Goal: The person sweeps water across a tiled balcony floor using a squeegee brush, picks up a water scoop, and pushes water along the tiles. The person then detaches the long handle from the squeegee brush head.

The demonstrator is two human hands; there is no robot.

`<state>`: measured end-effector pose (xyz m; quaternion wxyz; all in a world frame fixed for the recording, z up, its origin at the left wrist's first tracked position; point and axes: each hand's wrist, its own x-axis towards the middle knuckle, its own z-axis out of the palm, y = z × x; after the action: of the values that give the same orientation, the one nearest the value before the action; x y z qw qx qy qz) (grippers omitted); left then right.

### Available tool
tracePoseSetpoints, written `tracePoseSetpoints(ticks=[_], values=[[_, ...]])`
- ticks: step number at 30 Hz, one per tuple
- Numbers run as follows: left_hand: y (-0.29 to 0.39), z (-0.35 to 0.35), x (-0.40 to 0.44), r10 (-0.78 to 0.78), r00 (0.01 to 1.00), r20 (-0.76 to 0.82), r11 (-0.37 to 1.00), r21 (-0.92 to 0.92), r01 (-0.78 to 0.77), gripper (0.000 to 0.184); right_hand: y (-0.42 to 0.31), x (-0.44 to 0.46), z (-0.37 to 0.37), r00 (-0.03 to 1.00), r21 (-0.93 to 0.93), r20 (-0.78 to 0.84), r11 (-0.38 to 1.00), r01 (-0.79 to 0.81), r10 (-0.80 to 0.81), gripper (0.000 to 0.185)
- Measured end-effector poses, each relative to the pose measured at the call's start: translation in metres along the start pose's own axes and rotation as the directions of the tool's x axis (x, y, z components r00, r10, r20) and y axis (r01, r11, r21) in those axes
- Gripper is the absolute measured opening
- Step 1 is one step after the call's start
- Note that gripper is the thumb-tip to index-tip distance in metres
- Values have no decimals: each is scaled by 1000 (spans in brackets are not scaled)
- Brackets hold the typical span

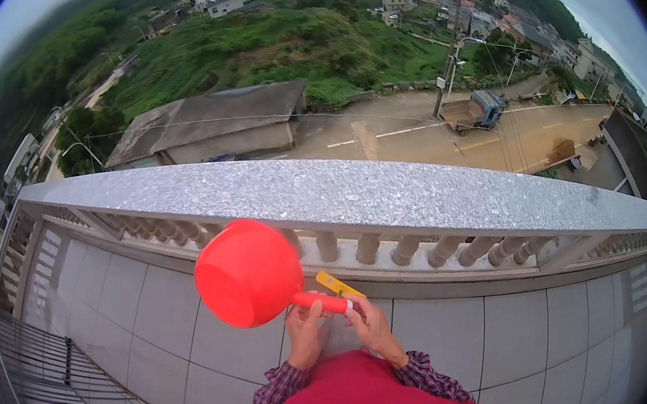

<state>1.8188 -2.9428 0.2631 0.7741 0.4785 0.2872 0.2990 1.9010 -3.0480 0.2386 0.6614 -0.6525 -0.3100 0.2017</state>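
Observation:
A red plastic water dipper (245, 273) is held up in front of me, its round bowl tilted to the left and its underside partly facing me. My left hand (304, 336) grips its handle close to the bowl. At the handle's far end my right hand (374, 330) has its fingers closed, near a small white band on the handle tip. A flat yellow piece (338, 285) with a small dark mark shows just beyond the right fingers. Its kind is unclear, and I cannot tell whether the right hand holds it.
A speckled grey stone railing (354, 190) with balusters (367, 248) runs across in front. Pale floor tiles (514, 332) lie below. A metal bar rack (89, 388) stands at the left. Beyond and below are a road, a parked blue truck (481, 111) and a flat-roofed building (211, 123).

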Motion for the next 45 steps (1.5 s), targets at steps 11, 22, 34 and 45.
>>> tracePoseSetpoints(ticks=[11,22,34,45], values=[[-6,-1,-4,-28,992,124,999,-38,33,25,-3,-1,-13,871,176,175,856,-487,459,45],[-7,4,-2,-59,997,54,995,-75,63,24,1,-7,-7,997,-68,-57,996,-59,55,34],[-14,20,-24,-121,991,59,988,-88,126,27,6,-35,-12,962,18,-271,999,39,-33,34],[-33,40,-15,-370,834,410,927,99,362,27,-7,-90,-44,873,245,-283,910,-336,398,25]])
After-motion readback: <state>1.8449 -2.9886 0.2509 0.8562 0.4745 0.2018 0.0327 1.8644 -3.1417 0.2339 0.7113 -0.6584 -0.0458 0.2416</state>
